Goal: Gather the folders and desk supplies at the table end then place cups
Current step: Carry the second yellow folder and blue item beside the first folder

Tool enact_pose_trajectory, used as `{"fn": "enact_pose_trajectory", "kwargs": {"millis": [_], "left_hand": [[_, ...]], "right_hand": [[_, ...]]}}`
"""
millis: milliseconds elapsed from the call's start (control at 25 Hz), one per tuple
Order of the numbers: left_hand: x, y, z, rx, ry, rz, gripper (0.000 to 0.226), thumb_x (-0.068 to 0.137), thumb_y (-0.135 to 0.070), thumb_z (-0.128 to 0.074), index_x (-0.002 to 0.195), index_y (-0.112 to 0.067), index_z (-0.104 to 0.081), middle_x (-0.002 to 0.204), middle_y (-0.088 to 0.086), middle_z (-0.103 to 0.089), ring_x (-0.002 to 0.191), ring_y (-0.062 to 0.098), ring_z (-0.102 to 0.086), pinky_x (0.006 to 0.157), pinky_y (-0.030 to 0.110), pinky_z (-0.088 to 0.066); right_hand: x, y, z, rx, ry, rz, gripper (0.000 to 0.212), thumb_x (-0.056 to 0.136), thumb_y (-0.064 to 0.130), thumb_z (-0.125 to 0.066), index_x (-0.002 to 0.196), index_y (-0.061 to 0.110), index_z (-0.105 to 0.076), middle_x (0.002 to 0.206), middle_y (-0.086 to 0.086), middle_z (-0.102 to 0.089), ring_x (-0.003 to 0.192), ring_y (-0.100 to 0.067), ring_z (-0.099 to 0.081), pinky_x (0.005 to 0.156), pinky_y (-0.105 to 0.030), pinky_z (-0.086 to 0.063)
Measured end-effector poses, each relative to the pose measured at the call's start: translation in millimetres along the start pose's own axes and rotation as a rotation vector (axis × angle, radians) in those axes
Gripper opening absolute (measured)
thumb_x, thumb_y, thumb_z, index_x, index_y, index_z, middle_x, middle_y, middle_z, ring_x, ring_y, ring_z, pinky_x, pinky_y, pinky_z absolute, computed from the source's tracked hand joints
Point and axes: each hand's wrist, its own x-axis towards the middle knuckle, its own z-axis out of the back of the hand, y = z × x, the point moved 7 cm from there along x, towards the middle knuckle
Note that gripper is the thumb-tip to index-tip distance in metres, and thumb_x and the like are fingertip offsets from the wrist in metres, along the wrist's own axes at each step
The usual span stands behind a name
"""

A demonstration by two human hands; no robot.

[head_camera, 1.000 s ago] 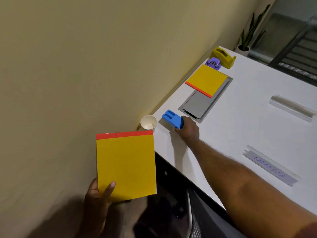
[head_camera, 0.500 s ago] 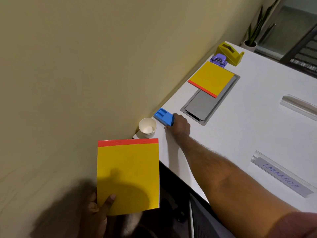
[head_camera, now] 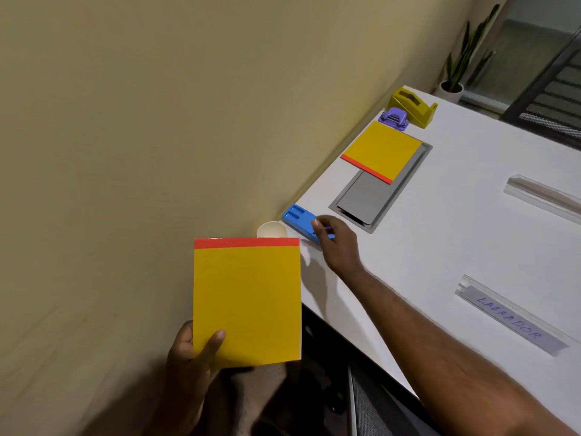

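Note:
My left hand (head_camera: 188,357) grips the lower corner of a yellow folder with a red top strip (head_camera: 246,302), held upright off the table's near left corner. On the white table (head_camera: 456,247) my right hand (head_camera: 338,243) holds the near end of a blue stapler (head_camera: 300,219), fingers curled round it. A white paper cup (head_camera: 272,229) stands by the wall just left of the stapler, partly hidden behind the held folder. A second yellow folder (head_camera: 382,151) lies farther along the wall. Beyond it sit a purple hole punch (head_camera: 394,118) and a yellow tape dispenser (head_camera: 412,105).
The second folder half covers a grey cable hatch (head_camera: 367,199) set in the tabletop. Two clear name-plate holders lie to the right, one labelled LABRADOR (head_camera: 509,316) and one blank (head_camera: 544,196). A potted plant (head_camera: 452,86) stands past the far end. A beige wall runs along the left.
My right hand slid the blue stapler a little left toward the cup and now grips its near end. The held folder rose and covers part of the cup.

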Motion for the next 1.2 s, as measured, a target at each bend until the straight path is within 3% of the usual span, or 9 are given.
{"fn": "enact_pose_trajectory", "kwargs": {"millis": [160, 320, 440, 520, 720, 800, 920, 1080, 1200], "left_hand": [[10.4, -40.1, -45.0, -0.034, 0.116, 0.021, 0.028, 0.088, -0.012, -0.062, 0.112, -0.025, -0.062, 0.108, -0.002, -0.074, 0.097, 0.016, -0.07, 0.077, 0.028, -0.056], [22.0, -70.0, -75.1, -0.027, 0.195, -0.013, 0.035, 0.085, -0.018, -0.065, 0.12, -0.02, -0.062, 0.114, 0.002, -0.072, 0.107, 0.022, -0.067, 0.092, 0.041, -0.053], [32.0, -84.7, -101.3, 0.013, 0.232, -0.058, 0.033, 0.091, -0.011, -0.062, 0.124, -0.014, -0.06, 0.118, 0.004, -0.07, 0.11, 0.022, -0.065, 0.101, 0.045, -0.048], [36.7, -96.5, -122.6, 0.062, 0.297, -0.085, 0.034, 0.093, -0.011, -0.06, 0.126, -0.015, -0.058, 0.12, 0.0, -0.068, 0.113, 0.018, -0.063, 0.102, 0.041, -0.047], [52.0, -109.7, -164.0, 0.184, 0.446, -0.164, 0.038, 0.087, -0.008, -0.068, 0.113, -0.033, -0.056, 0.111, -0.011, -0.066, 0.094, 0.003, -0.064, 0.08, 0.013, -0.048], [58.1, -99.0, -166.8, 0.374, 0.405, -0.243, 0.042, 0.083, -0.011, -0.073, 0.115, -0.031, -0.053, 0.113, -0.011, -0.059, 0.096, 0.002, -0.058, 0.081, 0.016, -0.045], [59.1, -64.3, -176.2, 0.547, 0.46, -0.281, 0.046, 0.083, -0.02, -0.074, 0.118, -0.037, -0.049, 0.121, -0.017, -0.049, 0.107, 0.007, -0.053, 0.085, 0.017, -0.04], [65.2, -22.5, -190.0, 0.681, 0.556, -0.274, 0.052, 0.084, -0.03, -0.072, 0.129, -0.039, -0.046, 0.137, -0.017, -0.043, 0.122, 0.005, -0.049, 0.096, 0.021, -0.041], [76.4, 4.1, -185.6, 0.833, 0.46, -0.225, 0.065, 0.084, -0.037, -0.07, 0.141, -0.03, -0.04, 0.153, -0.008, -0.033, 0.137, 0.01, -0.036, 0.112, 0.034, -0.035]], "right_hand": [[-46.0, 9.8, -8.3, 0.449, 0.421, -0.281, 0.053, 0.099, 0.052, -0.031, 0.11, 0.014, -0.066, 0.1, -0.008, -0.07, 0.086, -0.018, -0.064, 0.075, -0.032, -0.05], [-73.8, 16.2, 5.6, 0.494, 0.533, -0.227, 0.034, 0.094, 0.042, -0.051, 0.107, 0.014, -0.066, 0.092, -0.006, -0.066, 0.081, -0.017, -0.059, 0.075, -0.031, -0.052], [-74.5, 13.7, 26.4, 0.523, 0.469, -0.158, 0.019, 0.095, 0.016, -0.058, 0.107, 0.003, -0.064, 0.074, -0.007, -0.06, 0.069, -0.017, -0.054, 0.069, -0.031, -0.049], [-68.8, 8.7, 44.5, 0.577, 0.38, -0.158, 0.018, 0.095, 0.01, -0.056, 0.109, 0.001, -0.064, 0.076, -0.016, -0.056, 0.067, -0.021, -0.049, 0.068, -0.034, -0.045], [-42.9, -15.5, 93.9, 0.668, 0.169, -0.222, 0.024, 0.097, 0.005, -0.05, 0.119, 0.007, -0.061, 0.091, 0.001, -0.075, 0.08, -0.015, -0.071, 0.071, -0.026, -0.056], [-31.3, -30.4, 111.1, 0.665, 0.055, -0.268, 0.021, 0.097, 0.005, -0.051, 0.113, 0.01, -0.063, 0.092, -0.001, -0.074, 0.08, -0.014, -0.071, 0.07, -0.026, -0.057], [-12.0, -49.3, 124.0, 0.663, -0.076, -0.326, 0.017, 0.097, 0.005, -0.052, 0.098, 0.014, -0.066, 0.075, 0.007, -0.071, 0.066, -0.007, -0.066, 0.061, -0.021, -0.054], [14.9, -72.2, 116.2, 0.712, -0.216, -0.429, 0.016, 0.096, 0.006, -0.053, 0.095, 0.014, -0.066, 0.092, -0.001, -0.07, 0.078, -0.014, -0.066, 0.064, -0.024, -0.055], [35.8, -91.4, 100.9, 0.72, -0.28, -0.5, 0.013, 0.096, 0.005, -0.053, 0.1, 0.007, -0.066, 0.103, -0.015, -0.069, 0.082, -0.02, -0.065, 0.073, -0.035, -0.057]]}}
